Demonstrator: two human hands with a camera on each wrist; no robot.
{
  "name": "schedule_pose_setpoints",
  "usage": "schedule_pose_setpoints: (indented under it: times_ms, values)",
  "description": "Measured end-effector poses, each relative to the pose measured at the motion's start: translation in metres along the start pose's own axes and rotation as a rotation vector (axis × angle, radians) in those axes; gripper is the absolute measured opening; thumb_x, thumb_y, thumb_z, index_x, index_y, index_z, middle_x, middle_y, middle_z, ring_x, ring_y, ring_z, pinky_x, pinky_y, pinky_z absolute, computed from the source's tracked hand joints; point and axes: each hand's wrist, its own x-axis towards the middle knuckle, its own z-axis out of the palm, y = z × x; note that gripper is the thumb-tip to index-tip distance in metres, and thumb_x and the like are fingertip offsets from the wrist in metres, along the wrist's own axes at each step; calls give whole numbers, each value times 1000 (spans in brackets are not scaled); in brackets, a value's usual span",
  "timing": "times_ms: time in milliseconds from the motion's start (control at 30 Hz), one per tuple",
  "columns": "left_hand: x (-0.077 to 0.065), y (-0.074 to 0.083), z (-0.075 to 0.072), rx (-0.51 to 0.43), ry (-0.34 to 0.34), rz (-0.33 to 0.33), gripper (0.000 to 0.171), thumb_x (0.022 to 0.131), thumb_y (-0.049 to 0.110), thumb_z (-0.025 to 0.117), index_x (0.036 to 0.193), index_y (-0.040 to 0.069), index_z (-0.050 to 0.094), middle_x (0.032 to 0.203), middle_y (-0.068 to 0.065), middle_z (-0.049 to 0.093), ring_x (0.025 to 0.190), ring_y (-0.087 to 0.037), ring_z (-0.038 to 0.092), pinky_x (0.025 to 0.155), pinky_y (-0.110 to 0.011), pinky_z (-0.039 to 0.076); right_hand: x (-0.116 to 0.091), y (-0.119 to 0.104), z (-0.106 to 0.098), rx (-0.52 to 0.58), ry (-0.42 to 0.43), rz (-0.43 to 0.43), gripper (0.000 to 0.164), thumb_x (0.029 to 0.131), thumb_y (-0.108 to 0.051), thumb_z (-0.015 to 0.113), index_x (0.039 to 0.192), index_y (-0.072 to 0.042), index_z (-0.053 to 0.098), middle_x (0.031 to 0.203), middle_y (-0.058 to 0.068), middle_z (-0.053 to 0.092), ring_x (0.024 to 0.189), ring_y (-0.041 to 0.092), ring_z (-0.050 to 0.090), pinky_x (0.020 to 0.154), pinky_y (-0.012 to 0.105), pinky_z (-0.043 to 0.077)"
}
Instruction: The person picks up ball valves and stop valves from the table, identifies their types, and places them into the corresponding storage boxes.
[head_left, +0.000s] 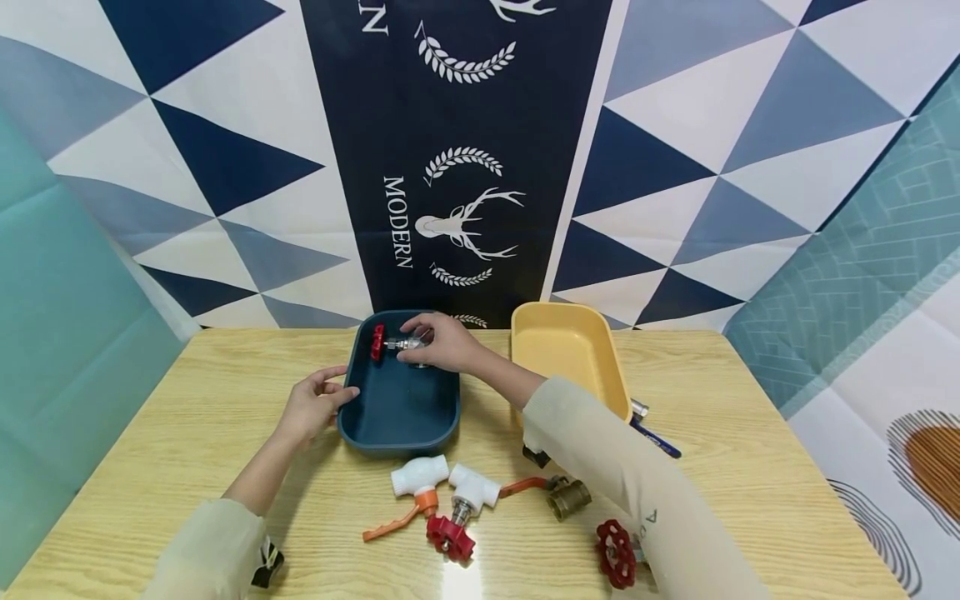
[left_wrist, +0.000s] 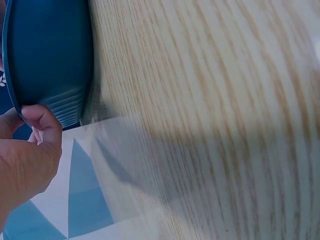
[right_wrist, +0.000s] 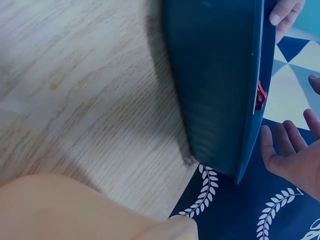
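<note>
A dark blue plastic bin point(head_left: 401, 417) stands at the back of the table, left of the middle. My left hand point(head_left: 311, 407) pinches its left rim, thumb over the inside and fingers outside, as the left wrist view also shows. Toward the back of the bin lies a metal valve with a red handwheel point(head_left: 378, 342). Above the valve's body is my right hand point(head_left: 444, 343), partly covering it. In the right wrist view the right hand's fingers are spread and loosely bent with nothing between them; the red handwheel shows just past the bin's rim.
A yellow bin point(head_left: 566, 354) stands to the right, with a blue-handled valve point(head_left: 656, 439) beside it. In front lie a white valve with an orange lever point(head_left: 420, 479), a white valve with a red wheel point(head_left: 450, 537), a brass valve point(head_left: 568, 498) and another red-wheeled valve point(head_left: 617, 554).
</note>
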Motion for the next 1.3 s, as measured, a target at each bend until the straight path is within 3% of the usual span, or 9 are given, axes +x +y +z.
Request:
schedule_pose_setpoints:
  times_ms: [367, 633, 1000, 1300]
  values:
    - [-2, 0, 0, 2, -6, 5, 50, 91, 17, 61, 137, 6, 44, 94, -4, 48, 63, -8, 47, 55, -23, 47, -21, -3, -5, 106, -27, 37, 47, 80, -27, 74, 121, -10, 60, 122, 17, 59, 110, 32, 57, 88, 32, 51]
    - [-2, -1, 1, -5, -13, 15, 52, 90, 17, 62, 137, 5, 43, 92, -3, 50, 61, -6, 47, 53, -22, 47, -31, -2, -8, 122, -9, 19, 47, 79, -25, 75, 121, -9, 60, 120, 15, 60, 107, 26, 58, 88, 30, 51]
    - [-2, -2, 0, 4, -11, 22, 51, 91, 17, 61, 137, 6, 43, 93, -3, 50, 62, -7, 47, 55, -21, 48, -51, -1, -21, 140, -2, 33, 47, 79, -25, 75, 122, -13, 60, 122, 15, 59, 110, 28, 57, 92, 34, 49]
    - [-3, 0, -1, 21, -19, 28, 52, 91, 18, 61, 138, 5, 42, 91, -1, 50, 62, -6, 47, 55, -22, 48, -71, 4, -31, 147, 11, 49, 49, 78, -28, 76, 123, -19, 59, 115, 4, 60, 110, 24, 57, 91, 34, 48]
